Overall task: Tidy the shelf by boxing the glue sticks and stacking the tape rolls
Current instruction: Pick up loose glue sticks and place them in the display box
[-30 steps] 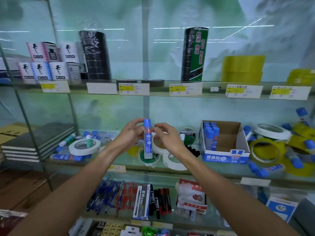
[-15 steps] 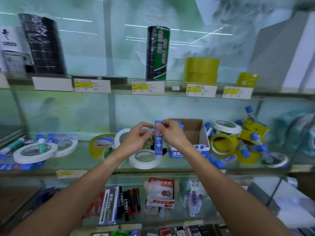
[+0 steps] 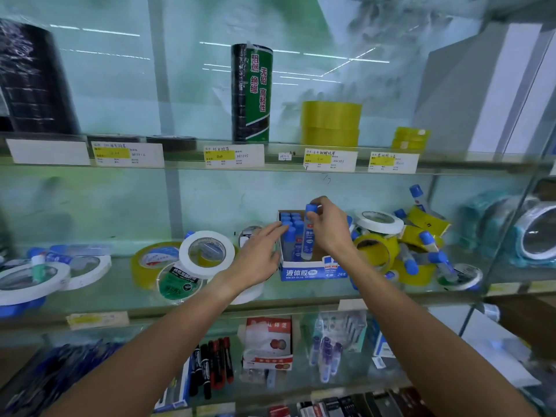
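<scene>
Glue stick going into the box

Glue stick (image 3: 309, 236) stands upright at centre frame, pinched in our right hand (image 3: 329, 228) above the box (image 3: 304, 270); our left hand (image 3: 258, 255), fingers spread and holding nothing, braces the box wall while we aim for the free slot

Right hand (image 3: 329, 227) grip on glue stick (image 3: 309, 236) upright in box (image 3: 310, 270), left hand (image 3: 258, 255) flat beside

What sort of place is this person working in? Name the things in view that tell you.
Most likely a stationery shop. Glass shelves carry price labels along their front edges, tape rolls are stocked in stacks, and a retail box holds glue sticks.
</scene>
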`<state>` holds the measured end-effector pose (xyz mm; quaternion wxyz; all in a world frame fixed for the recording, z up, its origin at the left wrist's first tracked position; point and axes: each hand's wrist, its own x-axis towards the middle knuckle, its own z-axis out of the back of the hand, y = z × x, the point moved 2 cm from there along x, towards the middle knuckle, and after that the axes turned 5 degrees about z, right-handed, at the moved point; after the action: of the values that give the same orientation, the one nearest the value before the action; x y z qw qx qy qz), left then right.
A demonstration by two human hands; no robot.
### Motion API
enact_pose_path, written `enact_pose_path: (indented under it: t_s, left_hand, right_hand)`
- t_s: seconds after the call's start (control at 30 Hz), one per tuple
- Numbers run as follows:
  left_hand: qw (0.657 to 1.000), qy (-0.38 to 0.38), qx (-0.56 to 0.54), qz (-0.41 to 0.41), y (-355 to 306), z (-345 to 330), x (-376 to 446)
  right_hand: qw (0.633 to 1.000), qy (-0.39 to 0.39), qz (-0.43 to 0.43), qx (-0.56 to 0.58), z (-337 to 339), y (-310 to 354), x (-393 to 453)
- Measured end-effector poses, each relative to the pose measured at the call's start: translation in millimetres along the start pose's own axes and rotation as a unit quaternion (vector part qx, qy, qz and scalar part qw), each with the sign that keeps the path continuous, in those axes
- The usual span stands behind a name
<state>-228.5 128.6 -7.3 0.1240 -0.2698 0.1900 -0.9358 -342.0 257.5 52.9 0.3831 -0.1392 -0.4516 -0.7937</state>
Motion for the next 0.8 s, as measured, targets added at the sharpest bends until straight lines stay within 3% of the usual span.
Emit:
enact_pose_path:
  t_s: [0.8]
  left_hand:
    - [0.999,0.026,0.013,-0.022,6.7,5.4,-8.5]
  right_hand:
    - [0.997,0.038,-0.022,-0.064,-34.0,-16.3,-21.0]
